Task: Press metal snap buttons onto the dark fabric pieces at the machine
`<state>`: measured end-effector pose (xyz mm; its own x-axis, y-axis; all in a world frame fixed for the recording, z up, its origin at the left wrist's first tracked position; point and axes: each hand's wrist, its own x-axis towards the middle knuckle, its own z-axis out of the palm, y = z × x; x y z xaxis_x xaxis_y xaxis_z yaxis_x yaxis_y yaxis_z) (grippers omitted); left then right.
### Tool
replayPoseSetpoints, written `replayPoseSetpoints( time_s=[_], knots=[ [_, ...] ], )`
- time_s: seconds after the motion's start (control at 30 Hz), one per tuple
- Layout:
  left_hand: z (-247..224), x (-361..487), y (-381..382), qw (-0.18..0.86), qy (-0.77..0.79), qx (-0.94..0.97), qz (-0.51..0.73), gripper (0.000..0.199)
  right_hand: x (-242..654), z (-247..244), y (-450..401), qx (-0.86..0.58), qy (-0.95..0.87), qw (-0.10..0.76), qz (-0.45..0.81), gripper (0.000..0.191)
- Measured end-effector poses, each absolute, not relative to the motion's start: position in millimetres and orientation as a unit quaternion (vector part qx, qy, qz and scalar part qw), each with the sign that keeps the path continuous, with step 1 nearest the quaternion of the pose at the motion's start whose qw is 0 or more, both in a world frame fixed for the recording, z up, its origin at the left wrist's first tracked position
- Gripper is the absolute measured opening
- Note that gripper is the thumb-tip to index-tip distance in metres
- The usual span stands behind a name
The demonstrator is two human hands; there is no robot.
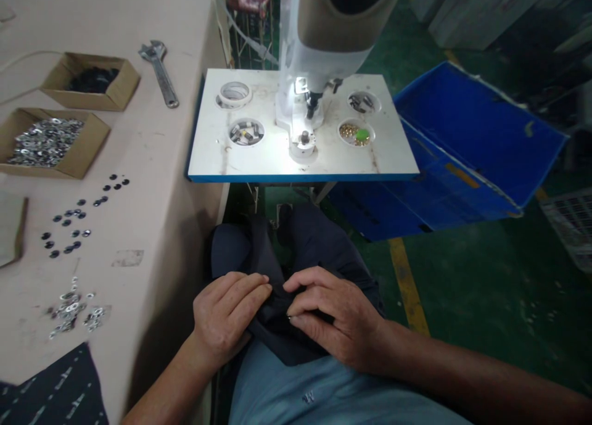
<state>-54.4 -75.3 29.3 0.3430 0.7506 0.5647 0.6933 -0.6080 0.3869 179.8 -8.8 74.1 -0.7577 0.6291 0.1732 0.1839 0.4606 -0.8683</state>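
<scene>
The dark cloth lies bunched in the person's lap at six o'clock, gathered between the two hands. The left hand, toward seven o'clock, is clamped on it, fingers curled over and thumb hidden beneath. The right hand, between five and six, pinches it between thumb and a bent finger, the forefinger arched just above; a bright speck shows at that thumb tip, too small to identify. Good handling here probably means letting the left hand anchor the fold while the right works with fingertips only, keeping the edge flat and unpuckered. The lap sits in shade, whereas the machine at twelve o'clock lights its small white table, so tilting the cloth that way should help the eye.
</scene>
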Motion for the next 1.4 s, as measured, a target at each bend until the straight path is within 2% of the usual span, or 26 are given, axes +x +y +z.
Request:
replayPoseSetpoints(
  time_s=[0.1,0.2,0.33,0.5,0.57,0.8,1.4],
  knots=[
    [30,-53,-75,0.029,0.447,0.823,0.351,0.026,178,71,-6,-0.253,-0.808,0.287,0.448,0.007],
    [33,-50,-75,0.007,0.451,0.821,0.349,0.025,178,69,-2,-0.277,-0.808,0.286,0.435,0.005],
    [37,-48,-75,-0.014,0.455,0.819,0.350,0.019,177,76,6,-0.295,-0.844,0.234,0.381,0.005],
    [39,-48,-76,-0.016,0.462,0.810,0.360,0.016,175,97,8,-0.192,-0.912,0.119,0.342,0.012],
    [39,-49,-77,-0.014,0.460,0.810,0.363,0.015,176,100,7,-0.197,-0.907,0.098,0.359,0.012],
    [42,-49,-76,0.004,0.451,0.813,0.369,0.013,171,90,6,-0.345,-0.789,0.148,0.486,0.006],
    [39,-46,-74,0.030,0.466,0.799,0.380,0.017,158,75,6,-0.343,-0.787,0.126,0.497,0.012]
  ],
)
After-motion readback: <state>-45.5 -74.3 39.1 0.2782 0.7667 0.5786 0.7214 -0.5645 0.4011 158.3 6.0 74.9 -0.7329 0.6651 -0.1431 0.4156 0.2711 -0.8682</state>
